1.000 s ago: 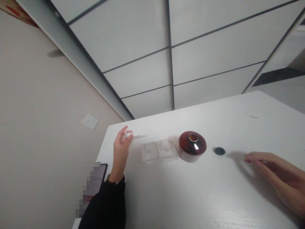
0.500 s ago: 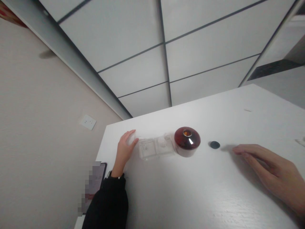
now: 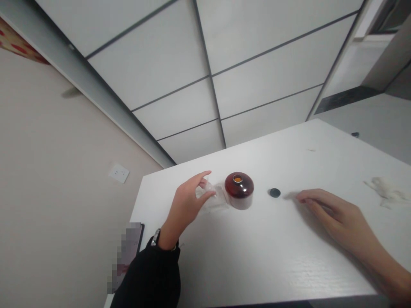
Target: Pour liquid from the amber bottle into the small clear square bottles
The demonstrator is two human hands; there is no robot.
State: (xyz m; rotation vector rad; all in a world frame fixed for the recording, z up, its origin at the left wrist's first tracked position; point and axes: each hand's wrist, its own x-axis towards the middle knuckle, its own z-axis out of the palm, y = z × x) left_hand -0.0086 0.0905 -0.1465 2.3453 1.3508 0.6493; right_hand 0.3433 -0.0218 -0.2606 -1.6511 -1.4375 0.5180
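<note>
Left hand [image 3: 189,199]: thumb and forefinger parted at clear plastic tray [image 3: 220,199]; blur prevents telling whether a clear piece is gripped. Glossy red-brown round jar [image 3: 244,191] beside tray, upright, presumably for stability. Right hand [image 3: 335,218] loosely curled, nothing visible in it, near flat black disc [image 3: 275,193]. Surface: smooth white table [image 3: 244,265]. Room: pale panelled doors [image 3: 173,55], beige wall [image 3: 58,192].

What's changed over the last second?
The left hand moved right, from beside the clear tray to over it, now at a clear piece; whether it grips is unclear. The right hand stayed by the dark disc; disc and red-brown jar stayed put.
</note>
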